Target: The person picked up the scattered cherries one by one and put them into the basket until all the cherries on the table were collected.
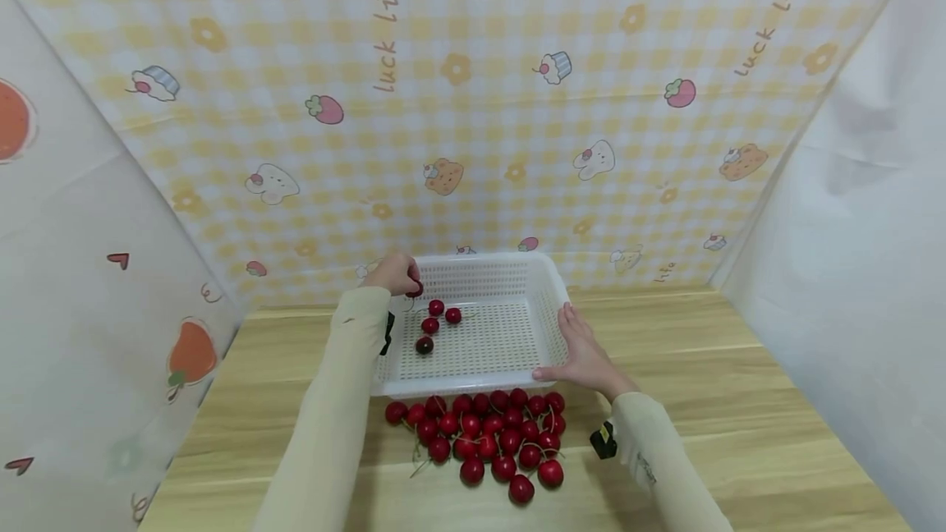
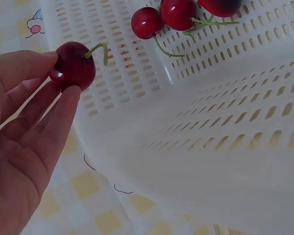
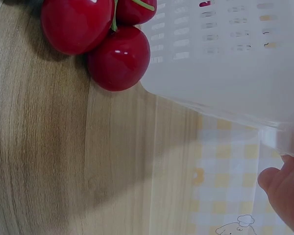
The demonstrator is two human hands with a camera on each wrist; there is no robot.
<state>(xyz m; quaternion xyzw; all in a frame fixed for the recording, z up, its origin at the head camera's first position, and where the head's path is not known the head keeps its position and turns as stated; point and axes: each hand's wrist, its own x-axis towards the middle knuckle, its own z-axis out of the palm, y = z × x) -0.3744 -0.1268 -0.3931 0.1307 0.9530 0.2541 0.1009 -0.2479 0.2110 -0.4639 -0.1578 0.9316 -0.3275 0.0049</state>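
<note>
Between thumb and fingertips my left hand (image 2: 24, 127) pinches a dark red cherry (image 2: 74, 67) with a green stem. In the head view, this left hand (image 1: 392, 273) is at the back left corner of a white perforated plastic basket (image 1: 550, 282), the cherry over its edge. Several cherries (image 1: 430, 325) lie on the left part of the basket's floor. My right hand (image 1: 587, 355) holds the basket's front right corner, thumb at the front rim and fingers along the right side. In the right wrist view, part of that hand (image 3: 286, 188) shows under the rim.
A pile of many red cherries (image 1: 488, 433) with stems lies on the wooden table (image 1: 739, 417), right in front of the basket. Behind the basket rises a yellow checked cloth (image 1: 502, 130). White printed sheets (image 1: 81, 212) hang at the sides.
</note>
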